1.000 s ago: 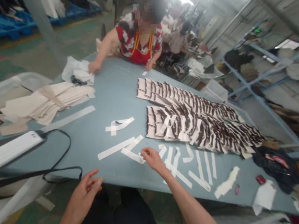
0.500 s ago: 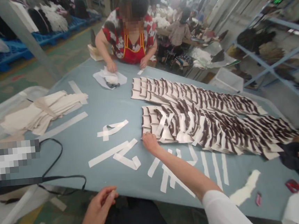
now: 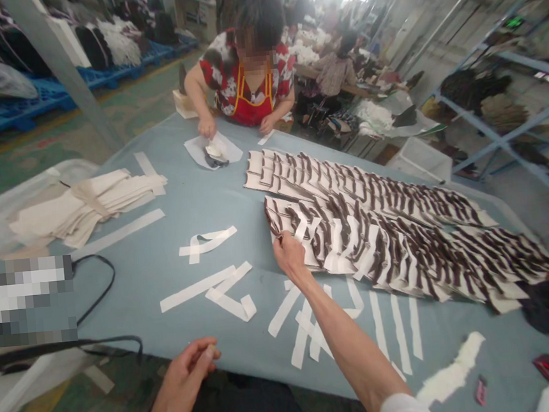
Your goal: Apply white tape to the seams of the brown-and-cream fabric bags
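Observation:
My right hand (image 3: 289, 254) pinches the left end of the nearer row of overlapping cream fabric pieces with dark brown strips (image 3: 325, 237). Those end pieces are lifted and bunched at its fingers. Over that row lie several white strips. A second, similar row of fabric pieces (image 3: 295, 166) runs behind it. Low at the table's front edge is my left hand (image 3: 190, 370), its fingers curled and its thumb pressed to them; whether anything small is between them is hidden. Loose white strips (image 3: 198, 288) lie on the table above my left hand.
Across the blue-grey table (image 3: 207, 205) a person in a red apron (image 3: 253, 99) handles a small pile on white sheets (image 3: 234, 150). A tied cream cloth bundle (image 3: 87, 206) lies left. A black cord (image 3: 110, 278) loops at the left; a pink object (image 3: 481, 390) lies front right.
My right hand has moved slightly right and up, drawing the end fabric pieces rightward so they bunch. My left hand stays nearly in place, and the view has shifted a little.

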### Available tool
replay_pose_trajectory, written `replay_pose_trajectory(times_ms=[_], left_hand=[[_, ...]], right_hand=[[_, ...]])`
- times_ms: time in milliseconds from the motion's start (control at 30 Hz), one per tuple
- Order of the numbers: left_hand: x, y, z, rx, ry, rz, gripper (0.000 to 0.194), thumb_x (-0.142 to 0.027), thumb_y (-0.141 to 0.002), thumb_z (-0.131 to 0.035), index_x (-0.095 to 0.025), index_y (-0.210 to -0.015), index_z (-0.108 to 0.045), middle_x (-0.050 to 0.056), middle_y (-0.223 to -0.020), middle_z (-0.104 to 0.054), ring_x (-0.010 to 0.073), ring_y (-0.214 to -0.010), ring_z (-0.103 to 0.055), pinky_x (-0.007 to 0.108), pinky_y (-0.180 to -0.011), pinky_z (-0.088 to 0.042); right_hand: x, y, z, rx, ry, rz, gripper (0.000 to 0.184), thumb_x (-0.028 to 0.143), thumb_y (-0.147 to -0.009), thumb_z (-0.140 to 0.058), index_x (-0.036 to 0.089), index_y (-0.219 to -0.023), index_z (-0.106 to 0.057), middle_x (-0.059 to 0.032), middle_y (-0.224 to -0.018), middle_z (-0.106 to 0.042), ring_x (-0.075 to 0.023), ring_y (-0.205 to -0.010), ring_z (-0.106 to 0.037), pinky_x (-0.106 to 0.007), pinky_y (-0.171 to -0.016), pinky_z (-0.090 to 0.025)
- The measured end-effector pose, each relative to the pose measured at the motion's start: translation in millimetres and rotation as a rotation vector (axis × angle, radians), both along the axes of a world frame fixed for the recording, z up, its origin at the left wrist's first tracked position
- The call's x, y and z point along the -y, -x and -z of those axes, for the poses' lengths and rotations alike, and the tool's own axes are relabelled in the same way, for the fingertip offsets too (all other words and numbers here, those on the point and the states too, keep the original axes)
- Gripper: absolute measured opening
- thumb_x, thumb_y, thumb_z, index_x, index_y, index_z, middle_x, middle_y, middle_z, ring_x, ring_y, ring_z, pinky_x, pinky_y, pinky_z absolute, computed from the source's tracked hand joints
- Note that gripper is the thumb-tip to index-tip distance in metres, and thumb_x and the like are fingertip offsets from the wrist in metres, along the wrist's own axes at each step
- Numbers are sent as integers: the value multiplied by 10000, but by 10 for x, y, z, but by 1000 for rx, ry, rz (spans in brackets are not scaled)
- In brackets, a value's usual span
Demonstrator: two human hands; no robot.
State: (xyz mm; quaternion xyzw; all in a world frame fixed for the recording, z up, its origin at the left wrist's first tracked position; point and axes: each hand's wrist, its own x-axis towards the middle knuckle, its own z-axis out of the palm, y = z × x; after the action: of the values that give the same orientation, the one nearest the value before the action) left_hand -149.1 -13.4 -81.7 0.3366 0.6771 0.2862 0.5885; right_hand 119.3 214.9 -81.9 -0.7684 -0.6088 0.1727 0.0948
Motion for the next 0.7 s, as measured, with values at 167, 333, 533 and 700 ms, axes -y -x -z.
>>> replay_pose_trajectory(times_ms=[167,333,533,700], left_hand=[[-474,-169,-54,14,-53,113,732,-828,-708,-770,-187,-1062,-788,127,-983,-859,332,-901,-800,466,-923,-643],[-617,-254,14,21,-92,154,680,-790,-766,-756,-182,-1068,-785,129,-984,-856,315,-895,-797,439,-899,-630],[-545,-143,-41,-11,-99,105,711,-817,-753,-746,-169,-1044,-785,150,-954,-857,326,-864,-801,467,-876,-647],[-552,-65,-198,-15,-133,37,749,-827,-756,-730,-160,-1094,-761,170,-1010,-859,337,-893,-817,497,-908,-665]], right_hand=[[-115,-83,-130,-301,-129,101,349,383,-1084,-716,171,-1359,-680,-100,-1286,-739,-232,-1046,-760,-430,-907,-671],[-331,-178,-316,-485,-263,111,322,411,-1083,-716,161,-1286,-707,-86,-1228,-745,-223,-1017,-752,-422,-893,-663],[-508,-237,-777,-589,-489,63,128,277,-1048,-605,185,-971,-651,33,-809,-636,-166,-786,-603,-326,-827,-529],[-356,-207,-1338,-645,-641,22,113,333,-945,-551,232,-895,-563,66,-731,-533,-161,-725,-499,-301,-737,-433]])
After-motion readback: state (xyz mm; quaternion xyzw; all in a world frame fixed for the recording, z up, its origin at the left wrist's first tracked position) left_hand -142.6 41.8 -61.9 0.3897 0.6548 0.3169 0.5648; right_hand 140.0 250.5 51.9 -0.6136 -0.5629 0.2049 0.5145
